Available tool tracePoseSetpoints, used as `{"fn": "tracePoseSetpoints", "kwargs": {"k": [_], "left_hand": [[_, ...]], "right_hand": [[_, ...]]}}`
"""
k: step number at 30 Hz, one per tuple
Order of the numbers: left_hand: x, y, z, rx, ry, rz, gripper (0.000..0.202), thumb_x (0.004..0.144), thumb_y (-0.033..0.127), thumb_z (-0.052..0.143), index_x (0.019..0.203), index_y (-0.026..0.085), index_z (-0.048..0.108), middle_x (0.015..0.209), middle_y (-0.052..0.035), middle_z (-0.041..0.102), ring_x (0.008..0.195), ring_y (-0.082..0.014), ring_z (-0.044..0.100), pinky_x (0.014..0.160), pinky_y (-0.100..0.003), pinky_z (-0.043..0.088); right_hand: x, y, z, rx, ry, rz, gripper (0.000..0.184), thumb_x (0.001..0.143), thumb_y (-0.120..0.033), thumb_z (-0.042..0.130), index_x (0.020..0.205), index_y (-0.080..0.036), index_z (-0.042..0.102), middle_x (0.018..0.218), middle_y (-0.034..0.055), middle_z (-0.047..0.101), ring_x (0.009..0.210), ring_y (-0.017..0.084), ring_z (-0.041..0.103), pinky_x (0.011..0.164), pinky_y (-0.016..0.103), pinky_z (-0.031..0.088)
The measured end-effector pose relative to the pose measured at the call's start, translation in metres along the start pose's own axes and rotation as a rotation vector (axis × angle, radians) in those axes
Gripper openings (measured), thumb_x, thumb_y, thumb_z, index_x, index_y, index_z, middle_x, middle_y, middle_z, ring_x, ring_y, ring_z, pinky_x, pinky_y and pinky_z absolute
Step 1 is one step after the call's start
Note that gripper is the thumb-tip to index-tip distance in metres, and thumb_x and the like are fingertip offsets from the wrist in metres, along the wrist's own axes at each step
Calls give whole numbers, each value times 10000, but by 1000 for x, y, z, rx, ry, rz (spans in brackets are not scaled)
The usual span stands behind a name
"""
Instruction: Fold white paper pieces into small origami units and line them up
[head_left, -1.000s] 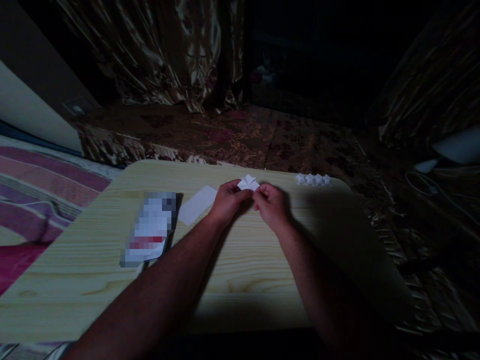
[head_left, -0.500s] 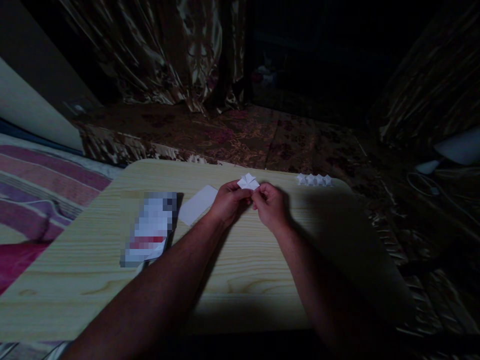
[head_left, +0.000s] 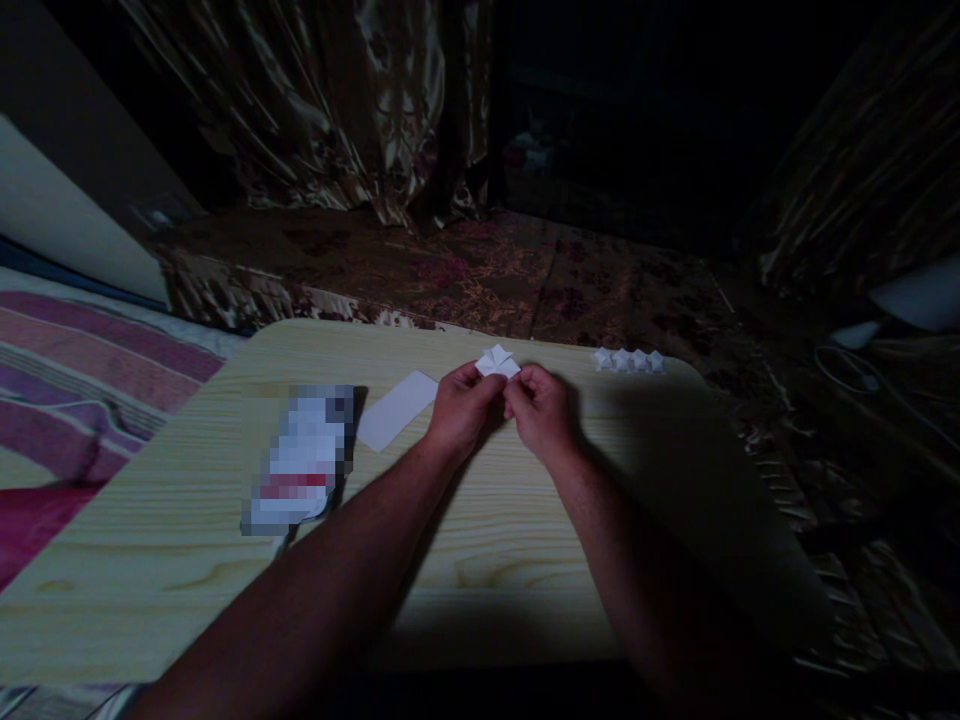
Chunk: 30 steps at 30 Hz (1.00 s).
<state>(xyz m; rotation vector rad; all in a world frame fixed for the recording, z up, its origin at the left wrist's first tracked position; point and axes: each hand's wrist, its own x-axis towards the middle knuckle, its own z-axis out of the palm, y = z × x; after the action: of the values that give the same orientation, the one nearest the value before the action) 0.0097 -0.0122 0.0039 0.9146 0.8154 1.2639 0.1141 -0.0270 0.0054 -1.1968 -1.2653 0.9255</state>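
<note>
A small piece of folded white paper [head_left: 498, 361], with several pointed flaps, is held up above the table between my two hands. My left hand [head_left: 459, 405] pinches its left side and lower edge, the thumb lying across the front. At its lower right corner, my right hand [head_left: 541, 410] grips it between thumb and fingers. Some fingertips are hidden behind the paper. Just left of my left hand, a flat white paper sheet [head_left: 397, 410] lies on the wooden table [head_left: 495, 560].
Several small folded paper stars [head_left: 630, 361] stand in a row near the table's far right edge. A blurred-out white and red object [head_left: 300, 460] lies on the left. Beyond the table are a striped bed cover [head_left: 90, 370] and a patterned cloth [head_left: 465, 270].
My left hand and forearm have shifted slightly to the right, and the left thumb sits a little higher on the folded paper. My right hand has hardly moved.
</note>
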Motion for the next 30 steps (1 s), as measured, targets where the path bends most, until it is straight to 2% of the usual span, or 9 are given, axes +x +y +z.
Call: {"fn": "tracePoseSetpoints", "kwargs": {"k": [8,13,17,23,30], "left_hand": [[-5,5,9,171,72,164,140,692,222,603,804,143,633,686,10,631,592,-107,551,575,-215,434],[-5,6,10,224,108,209,122,703,225,595,790,146,628,715,8,641,634,-113,558,598,-211,437],[-5,5,11,196,107,186,114,698,226,602,781,150,623,678,18,621,602,-108,545,583,-214,433],[-2,0,8,8,60,83,180,674,218,627,840,148,629,669,23,605,483,-69,471,538,-220,423],[1,-4,8,-53,95,90,196,659,208,637,842,140,649,694,8,622,485,-60,472,510,-197,402]], "right_hand": [[0,5,2,-8,58,-48,119,754,-303,546,710,-202,501,585,-38,536,536,110,503,526,223,408],[-1,3,3,-24,81,-48,116,751,-300,544,707,-200,506,615,-29,553,572,115,512,545,222,413],[-2,0,3,-27,83,-43,119,751,-301,541,702,-200,503,615,-30,550,569,113,509,538,221,410],[-3,2,6,36,57,-16,128,752,-308,549,714,-201,489,577,-44,519,522,106,487,504,220,396],[-1,1,9,60,65,-16,122,740,-298,560,715,-189,511,605,-39,538,549,103,489,530,221,399]]}}
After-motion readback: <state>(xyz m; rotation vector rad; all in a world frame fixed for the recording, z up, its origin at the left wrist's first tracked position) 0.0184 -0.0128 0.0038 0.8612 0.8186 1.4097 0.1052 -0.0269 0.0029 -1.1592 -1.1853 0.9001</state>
